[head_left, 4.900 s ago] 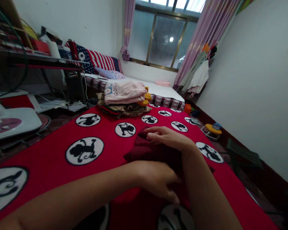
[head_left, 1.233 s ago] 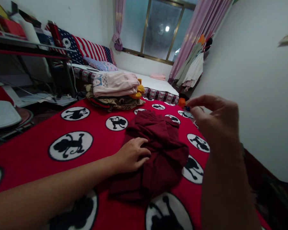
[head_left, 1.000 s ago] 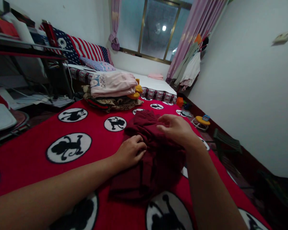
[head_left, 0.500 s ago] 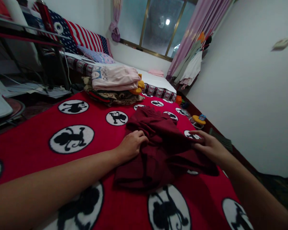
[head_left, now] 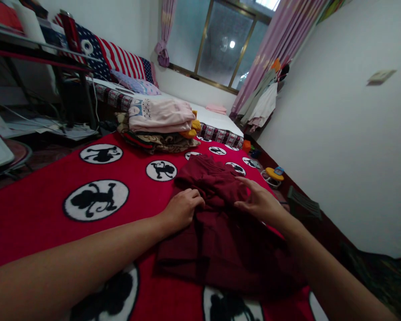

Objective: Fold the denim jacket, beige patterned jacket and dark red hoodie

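A crumpled maroon garment [head_left: 220, 249] lies on a red blanket with monkey prints [head_left: 147, 200]; folds hide what kind of clothing it is. My left hand [head_left: 183, 207] has its fingers curled round a pinch of the cloth at the garment's left side. Over the garment's right part, my right hand [head_left: 262, 203] is open, thumb and fingers apart, close to the bunched upper folds. Beyond the garment sits a stack of folded clothes, with a pale pink top [head_left: 162, 116] uppermost.
A desk [head_left: 53, 62] with a red bottle [head_left: 70, 31] stands at the left, near a chair [head_left: 6, 151]. Behind the clothes is a low bed [head_left: 187, 100] under the window. A yellow stool [head_left: 274, 174] stands by the right wall.
My right hand has moved left and let go of the garment's right edge. That side of the cloth now lies spread lower and flatter. My left hand keeps its place on the cloth.
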Demonstrator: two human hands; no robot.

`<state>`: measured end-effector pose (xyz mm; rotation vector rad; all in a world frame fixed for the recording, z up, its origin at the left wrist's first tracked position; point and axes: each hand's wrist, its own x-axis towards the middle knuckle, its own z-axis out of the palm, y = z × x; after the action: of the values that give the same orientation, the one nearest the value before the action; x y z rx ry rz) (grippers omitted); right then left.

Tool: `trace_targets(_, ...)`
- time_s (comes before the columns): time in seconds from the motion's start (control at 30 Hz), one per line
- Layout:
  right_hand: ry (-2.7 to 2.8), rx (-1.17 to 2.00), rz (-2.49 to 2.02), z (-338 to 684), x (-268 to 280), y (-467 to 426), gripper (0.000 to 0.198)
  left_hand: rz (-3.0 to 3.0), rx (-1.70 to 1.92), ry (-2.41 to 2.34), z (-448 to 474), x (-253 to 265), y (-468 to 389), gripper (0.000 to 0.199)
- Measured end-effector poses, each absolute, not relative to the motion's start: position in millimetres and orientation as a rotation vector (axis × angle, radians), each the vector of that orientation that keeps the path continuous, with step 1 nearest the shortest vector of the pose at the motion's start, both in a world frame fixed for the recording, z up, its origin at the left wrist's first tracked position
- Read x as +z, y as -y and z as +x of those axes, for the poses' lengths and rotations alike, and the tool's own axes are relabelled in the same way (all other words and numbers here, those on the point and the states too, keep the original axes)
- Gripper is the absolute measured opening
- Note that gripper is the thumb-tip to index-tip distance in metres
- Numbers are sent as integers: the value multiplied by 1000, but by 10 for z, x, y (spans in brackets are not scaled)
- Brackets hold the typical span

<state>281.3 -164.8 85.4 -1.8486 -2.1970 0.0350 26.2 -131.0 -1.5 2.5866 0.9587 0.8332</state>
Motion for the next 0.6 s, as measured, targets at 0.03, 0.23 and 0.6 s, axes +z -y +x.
trace_targets(0.03, 2271, -9, -1812, 2664, 809, 1547, 89, 2585, 830, -949, 255, -18, 1307, 33)
trace_targets(0.23, 2417, 111, -1683, 2768, 707, 1050, 55, 2568, 830, -911, 225, -37, 1302, 34)
trace_targets(0.6, 1549, -221, -2597, 3765, 505, 1038, 38, 2588, 806, -935, 270, -8, 1332, 34)
